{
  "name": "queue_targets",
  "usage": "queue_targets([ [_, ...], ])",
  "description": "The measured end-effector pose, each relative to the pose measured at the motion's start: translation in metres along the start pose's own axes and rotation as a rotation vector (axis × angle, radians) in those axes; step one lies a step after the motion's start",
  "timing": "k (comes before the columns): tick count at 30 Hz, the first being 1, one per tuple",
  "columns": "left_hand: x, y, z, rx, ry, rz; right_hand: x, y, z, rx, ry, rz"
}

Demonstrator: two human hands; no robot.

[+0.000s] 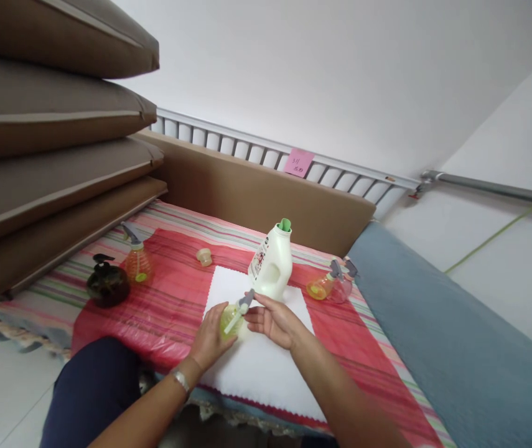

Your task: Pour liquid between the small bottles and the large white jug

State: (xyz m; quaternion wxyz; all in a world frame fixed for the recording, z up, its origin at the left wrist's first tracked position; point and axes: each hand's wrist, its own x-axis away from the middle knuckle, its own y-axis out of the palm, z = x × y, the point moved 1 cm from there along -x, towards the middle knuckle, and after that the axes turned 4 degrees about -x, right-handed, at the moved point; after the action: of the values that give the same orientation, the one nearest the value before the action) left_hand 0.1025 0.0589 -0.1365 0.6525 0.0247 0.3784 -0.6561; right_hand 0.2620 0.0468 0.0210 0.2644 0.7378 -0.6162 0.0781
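Observation:
My left hand (210,339) is wrapped round a small yellow-green spray bottle (228,320) over a white cloth (256,361). My right hand (272,317) pinches the bottle's grey spray head (244,305) at the top. Just behind my hands stands a white detergent jug (271,264) with an open green spout. A small cream cap (204,256) lies apart on the red sheet (163,305), left of the jug.
An orange spray bottle (137,261) and a dark round pump bottle (107,283) stand at the left. Two more spray bottles (333,285) lie at the right. Brown cushions (46,155) are stacked at the left; a blue mat (438,336) lies right.

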Motion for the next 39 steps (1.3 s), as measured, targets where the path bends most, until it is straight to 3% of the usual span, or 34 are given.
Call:
queue_targets([
  [5, -0.002, 0.003, -0.005, -0.002, -0.021, 0.001, -0.006, 0.003, 0.013, 0.079, -0.144, 0.001],
  [11, -0.004, 0.003, -0.009, -0.024, -0.045, -0.010, -0.031, -0.009, 0.025, 0.293, -0.366, 0.110],
  [18, -0.009, 0.002, -0.008, -0.054, -0.055, -0.018, -0.042, -0.005, 0.035, 0.307, -0.488, 0.022],
  [23, -0.009, 0.004, -0.010, -0.058, -0.046, -0.028, -0.047, -0.005, 0.041, 0.336, -0.591, 0.150],
  [29, -0.006, 0.006, -0.017, -0.060, -0.050, -0.021, -0.051, 0.001, 0.054, 0.312, -0.624, 0.248],
  [35, -0.009, 0.005, -0.016, -0.037, -0.047, -0.028, -0.050, 0.003, 0.065, 0.183, -0.588, 0.110],
  [39, -0.010, 0.004, -0.013, -0.017, -0.050, -0.029, -0.056, 0.003, 0.068, 0.112, -0.579, 0.118],
])
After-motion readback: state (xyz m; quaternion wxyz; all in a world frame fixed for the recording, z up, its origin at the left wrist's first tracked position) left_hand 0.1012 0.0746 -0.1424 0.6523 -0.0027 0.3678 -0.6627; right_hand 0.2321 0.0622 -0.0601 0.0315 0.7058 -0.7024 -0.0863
